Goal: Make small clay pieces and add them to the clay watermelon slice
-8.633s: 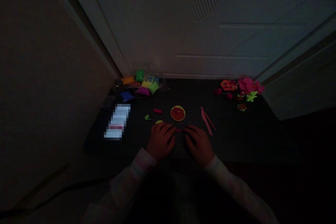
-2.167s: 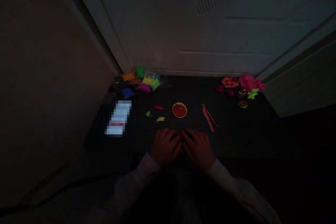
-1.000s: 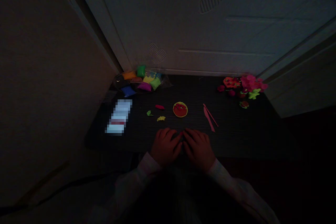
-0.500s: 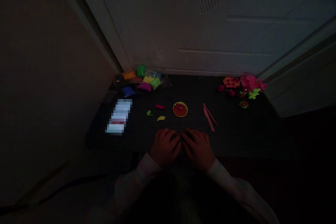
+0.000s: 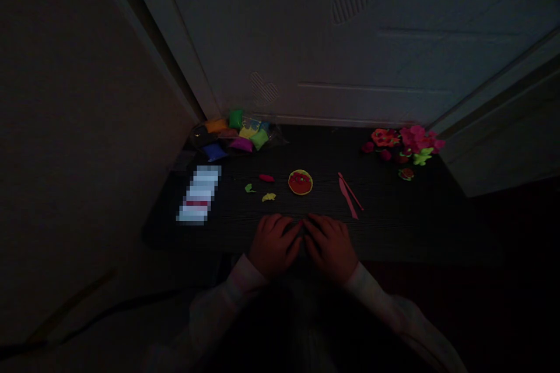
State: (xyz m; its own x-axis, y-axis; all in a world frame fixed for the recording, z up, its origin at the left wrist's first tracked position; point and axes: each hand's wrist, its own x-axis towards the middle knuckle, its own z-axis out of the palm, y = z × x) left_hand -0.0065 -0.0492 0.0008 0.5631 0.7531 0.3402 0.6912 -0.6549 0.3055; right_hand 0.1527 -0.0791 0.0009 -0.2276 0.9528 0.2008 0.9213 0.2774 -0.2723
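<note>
My left hand (image 5: 273, 246) and my right hand (image 5: 331, 247) are at the table's front edge, fingers bent and their index fingertips meeting. A tiny reddish spot shows between the tips, too small and dark to name. Just beyond them lies a round red clay disc with a yellow rim (image 5: 300, 189), small red and green bits on top. To its left are a pink-red clay piece (image 5: 266, 178), a green clay piece (image 5: 249, 188) and a yellow clay piece (image 5: 269, 197). A pink plastic clay knife (image 5: 349, 200) and a thin pink stick (image 5: 352, 193) rest to the right.
Bags of coloured clay (image 5: 241, 134) are piled at the back left of the dark table (image 5: 394, 227). A lit, blurred-out screen (image 5: 199, 195) lies in front of them. Clay flowers (image 5: 417, 139) and a small layered clay figure (image 5: 406, 174) sit at the back right. Behind stands a pale door (image 5: 280, 35).
Both hands keep nearly the same place, with only slight finger movement at the tips. The reddish spot between them shows a little more now. Everything on the table stays put.
</note>
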